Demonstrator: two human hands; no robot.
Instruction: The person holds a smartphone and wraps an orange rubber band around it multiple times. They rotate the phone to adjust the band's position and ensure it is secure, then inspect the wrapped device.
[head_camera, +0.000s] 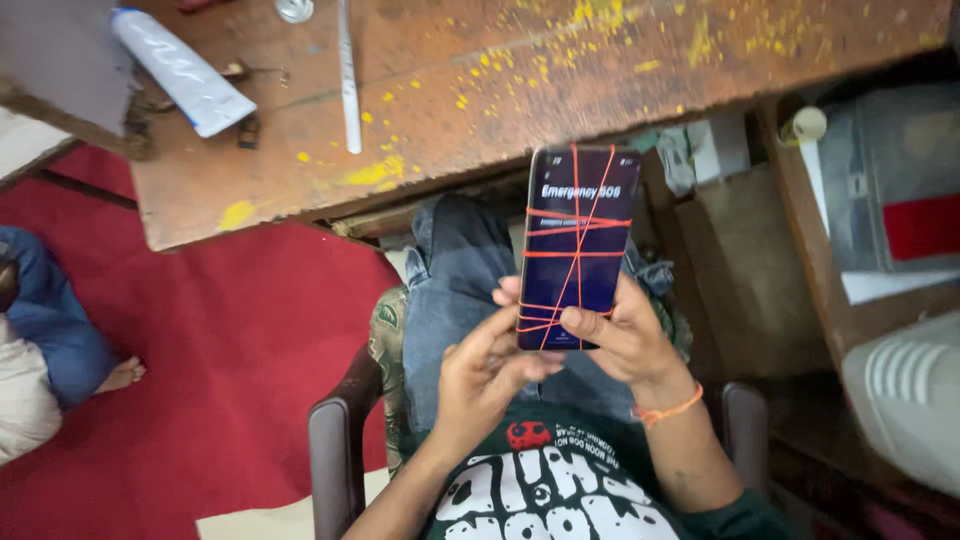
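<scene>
**Both hands on a thread-bound phone, held over the lap**

From my remote seat I look straight down over the person's chest and knees. A smartphone (577, 245) stands upright in front of me, its screen lit dark blue with a band of white lettering near the top. Red thread (573, 228) is wound round it, several strands crossing over the glass in slanting and level lines, bunching near the lower third.

The right hand (628, 340) wraps the phone's lower end from the right side, fingers closed round the edge and the thumb laid across the bottom of the screen, so it is clasping the phone firmly. An orange band (668, 410) circles that wrist. The left hand (485, 370) comes up from the lower left, its fingertips pressed against the phone's left edge where the thread bunches; it touches the phone, and I cannot tell whether it pinches a strand or only steadies the case.

The phone hangs above blue jeans (450, 275), just below the near edge of a worn wooden table (520, 90) spattered with yellow paint. On that table, well apart from the hands, lie a white tube (185, 70) and a slim white stick (347, 75). The person sits in a chair with dark armrests (335, 455) over a red carpet (230, 350). At the far left edge another person's bare foot (125, 375) rests on the carpet.
</scene>
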